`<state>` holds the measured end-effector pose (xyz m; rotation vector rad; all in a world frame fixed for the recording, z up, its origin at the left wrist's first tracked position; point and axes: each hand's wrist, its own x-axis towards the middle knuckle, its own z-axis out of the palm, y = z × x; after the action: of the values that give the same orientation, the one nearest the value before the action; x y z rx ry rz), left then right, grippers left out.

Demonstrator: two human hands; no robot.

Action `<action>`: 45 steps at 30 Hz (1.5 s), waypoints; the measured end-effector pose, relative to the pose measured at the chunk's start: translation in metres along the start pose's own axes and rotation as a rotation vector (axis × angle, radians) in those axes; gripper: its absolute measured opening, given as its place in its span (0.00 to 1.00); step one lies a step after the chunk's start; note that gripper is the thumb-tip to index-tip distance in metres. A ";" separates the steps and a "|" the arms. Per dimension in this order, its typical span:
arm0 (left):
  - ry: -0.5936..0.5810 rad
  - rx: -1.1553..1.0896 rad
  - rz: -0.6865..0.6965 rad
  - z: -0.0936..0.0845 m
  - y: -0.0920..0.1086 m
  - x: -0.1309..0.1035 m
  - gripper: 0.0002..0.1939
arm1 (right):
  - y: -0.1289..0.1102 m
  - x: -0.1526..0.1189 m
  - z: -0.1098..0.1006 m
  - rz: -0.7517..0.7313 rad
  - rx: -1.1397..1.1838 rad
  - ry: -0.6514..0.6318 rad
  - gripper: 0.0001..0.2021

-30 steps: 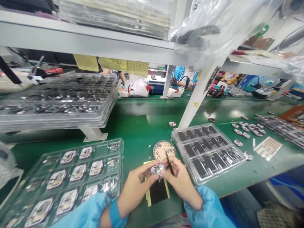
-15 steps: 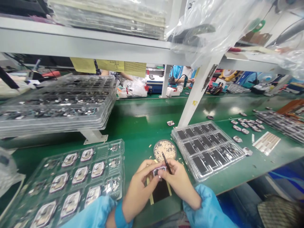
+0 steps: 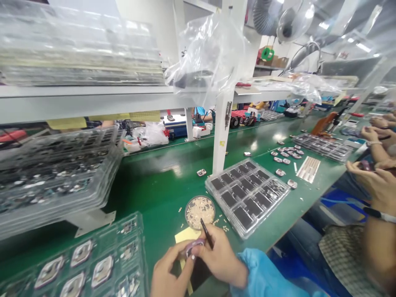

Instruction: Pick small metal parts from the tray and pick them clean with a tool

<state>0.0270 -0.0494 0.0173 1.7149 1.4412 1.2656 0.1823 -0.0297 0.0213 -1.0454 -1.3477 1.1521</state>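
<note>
My left hand pinches a small purple-rimmed watch case between its thumb and fingers. Opposite it, my right hand has its thumb against the same case. A pair of dark tweezers is tucked in my right hand, its end pointing up toward a round dish full of small beige and dark pieces. What lies inside the case is mostly hidden by my fingers. Below my hands is a yellow paper sheet, partly covered.
A clear tray of dark screens stands on the right; another tray with watch cases lies on the left. Stacked trays rise behind it. A white post stands ahead. Co-workers' hands show at far right.
The view has swung right and upward, bringing co-workers' hands in at the right. The watch case is now tilted more edge-on, still between both hands, and the tweezers stay in my right hand.
</note>
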 end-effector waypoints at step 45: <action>-0.208 0.074 -0.171 -0.009 0.005 0.014 0.11 | 0.008 0.033 -0.037 -0.236 -0.662 0.004 0.10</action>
<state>0.0209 -0.0385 0.0292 1.6761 1.4898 0.9258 0.2162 0.0077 0.0193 -1.2951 -1.8510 0.5269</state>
